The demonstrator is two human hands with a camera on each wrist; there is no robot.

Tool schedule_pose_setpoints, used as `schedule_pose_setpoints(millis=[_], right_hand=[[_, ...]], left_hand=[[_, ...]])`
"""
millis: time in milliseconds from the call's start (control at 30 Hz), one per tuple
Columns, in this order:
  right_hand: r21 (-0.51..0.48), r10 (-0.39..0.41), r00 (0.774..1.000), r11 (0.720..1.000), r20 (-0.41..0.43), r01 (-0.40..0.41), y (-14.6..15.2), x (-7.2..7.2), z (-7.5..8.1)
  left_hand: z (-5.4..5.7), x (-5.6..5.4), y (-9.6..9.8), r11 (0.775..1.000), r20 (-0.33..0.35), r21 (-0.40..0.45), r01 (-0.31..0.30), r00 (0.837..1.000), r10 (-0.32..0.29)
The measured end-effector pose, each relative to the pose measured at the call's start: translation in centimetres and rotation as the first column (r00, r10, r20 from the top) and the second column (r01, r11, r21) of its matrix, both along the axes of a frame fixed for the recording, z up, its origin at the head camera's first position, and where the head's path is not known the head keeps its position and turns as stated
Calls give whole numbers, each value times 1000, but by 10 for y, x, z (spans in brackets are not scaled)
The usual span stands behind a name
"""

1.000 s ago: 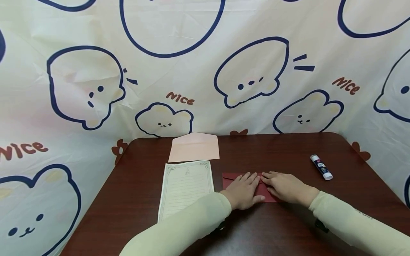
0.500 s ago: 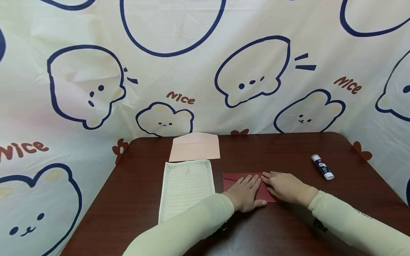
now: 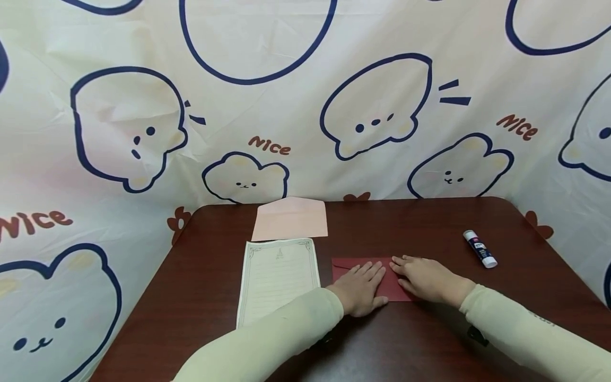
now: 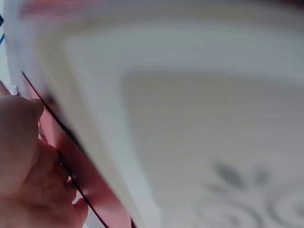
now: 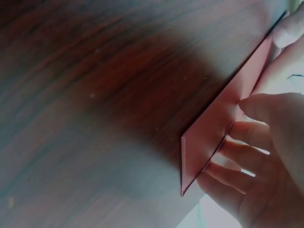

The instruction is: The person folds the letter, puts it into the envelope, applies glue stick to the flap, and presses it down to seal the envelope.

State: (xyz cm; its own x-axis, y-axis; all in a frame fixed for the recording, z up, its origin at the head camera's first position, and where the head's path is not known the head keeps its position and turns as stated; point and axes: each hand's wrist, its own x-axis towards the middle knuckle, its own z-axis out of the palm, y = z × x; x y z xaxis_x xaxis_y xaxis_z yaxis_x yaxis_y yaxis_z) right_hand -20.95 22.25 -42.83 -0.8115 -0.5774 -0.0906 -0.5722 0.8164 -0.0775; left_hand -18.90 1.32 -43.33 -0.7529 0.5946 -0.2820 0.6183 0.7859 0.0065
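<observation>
A red envelope [image 3: 393, 289] lies flat on the table with its flap folded down. My left hand [image 3: 359, 291] rests on its left half, fingers straight and spread, thumb at the near edge. On the right half, my right hand [image 3: 425, 278] presses with its fingertips near the far edge. The right wrist view shows the right hand [image 5: 266, 161] along one long side of the envelope [image 5: 211, 126], fingers lightly bent and thumb over the surface. In the left wrist view, lined letter paper [image 4: 199, 123] fills the foreground, with the left hand [image 4: 28, 166] at the envelope [image 4: 95, 187] behind it.
Lined letter paper with a decorated border [image 3: 279, 281] lies left of the envelope, partly under the left sleeve. A pale pink envelope [image 3: 291, 223] is beyond it. A glue stick [image 3: 479, 249] lies at right on the dark wood table [image 3: 406, 228]. A printed curtain hangs behind.
My left hand has shifted slightly left, its thumb drawn back a little, baring more of the red envelope's middle. The right hand stays in place.
</observation>
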Motion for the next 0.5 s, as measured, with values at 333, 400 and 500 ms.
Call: schedule_pose_setpoints(millis=[333, 400, 500], right_hand=[[-33, 8, 1000, 999, -3, -9, -1, 0, 0], [-28, 3, 1000, 1000, 1, -3, -1, 0, 0], [-14, -6, 1000, 1000, 1, 6, -2, 1, -1]], left_hand=[[13, 2, -30, 999, 57, 7, -41, 998, 40], [16, 2, -38, 998, 78, 7, -62, 995, 61], [19, 1, -48, 997, 86, -17, -76, 993, 77]])
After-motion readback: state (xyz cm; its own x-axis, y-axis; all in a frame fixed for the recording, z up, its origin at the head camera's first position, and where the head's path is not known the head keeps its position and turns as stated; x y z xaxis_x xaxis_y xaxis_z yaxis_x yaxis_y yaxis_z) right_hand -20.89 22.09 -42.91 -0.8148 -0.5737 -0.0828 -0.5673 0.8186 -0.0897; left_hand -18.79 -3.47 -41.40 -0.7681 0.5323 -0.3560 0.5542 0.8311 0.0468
